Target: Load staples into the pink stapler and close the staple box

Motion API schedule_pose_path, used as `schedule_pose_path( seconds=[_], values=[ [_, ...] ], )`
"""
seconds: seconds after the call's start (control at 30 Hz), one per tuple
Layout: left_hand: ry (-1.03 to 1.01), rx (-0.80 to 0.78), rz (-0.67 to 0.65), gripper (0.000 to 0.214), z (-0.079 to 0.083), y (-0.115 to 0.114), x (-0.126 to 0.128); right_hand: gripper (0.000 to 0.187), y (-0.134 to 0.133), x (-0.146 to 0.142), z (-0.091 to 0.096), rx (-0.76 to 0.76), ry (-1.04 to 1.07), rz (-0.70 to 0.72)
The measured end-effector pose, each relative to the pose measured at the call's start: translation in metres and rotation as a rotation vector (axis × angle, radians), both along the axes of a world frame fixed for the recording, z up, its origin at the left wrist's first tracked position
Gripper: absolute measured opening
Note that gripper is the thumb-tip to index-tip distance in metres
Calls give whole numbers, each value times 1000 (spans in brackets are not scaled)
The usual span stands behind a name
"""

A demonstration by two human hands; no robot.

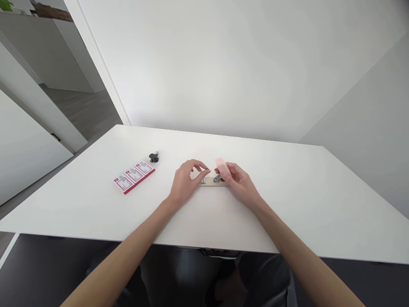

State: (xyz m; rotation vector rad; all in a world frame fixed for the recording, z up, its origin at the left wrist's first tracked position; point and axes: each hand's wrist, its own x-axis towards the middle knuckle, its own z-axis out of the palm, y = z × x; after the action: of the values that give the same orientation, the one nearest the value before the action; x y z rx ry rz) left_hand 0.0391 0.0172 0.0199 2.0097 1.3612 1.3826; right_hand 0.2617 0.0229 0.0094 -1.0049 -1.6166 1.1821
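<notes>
My left hand [185, 181] is at the middle of the table with thumb and index finger pinched together. A small dark tip shows at the pinch, too small to name. My right hand [240, 181] is closed on a pale pink strip [221, 165] that stands up between thumb and fingers. Beneath both hands lies a flat beige bar [211, 182]. On it are a patterned black-and-white piece [203, 181] near my left thumb and a small metal piece [217, 178] beside my right fingers. The bar's right end is hidden by my right hand.
To the left on the white table [287, 204] lies a red-and-white sheet of three cards [134, 177]. Behind it sits a small black clip-like object [154, 157]. A white wall [207, 64] stands along the table's far edge.
</notes>
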Motion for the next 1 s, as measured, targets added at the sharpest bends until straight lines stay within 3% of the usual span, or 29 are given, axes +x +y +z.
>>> schedule_pose_path(
  seconds=[0.27, 0.47, 0.7, 1.0],
  values=[
    [-146, -89, 201, 17, 2, 9, -11, 44, 3, 1, -4, 31, -89, -147],
    [-219, -112, 260, 23, 1, 9, -12, 39, -2, 0, -1, 52, -193, -199],
    [-295, -158, 312, 26, 1, 11, -14, 34, -6, -4, -2, 122, -246, -160],
    [-374, -179, 320, 27, 3, 9, -13, 38, 1, -13, -11, 154, -365, -171]
  ],
)
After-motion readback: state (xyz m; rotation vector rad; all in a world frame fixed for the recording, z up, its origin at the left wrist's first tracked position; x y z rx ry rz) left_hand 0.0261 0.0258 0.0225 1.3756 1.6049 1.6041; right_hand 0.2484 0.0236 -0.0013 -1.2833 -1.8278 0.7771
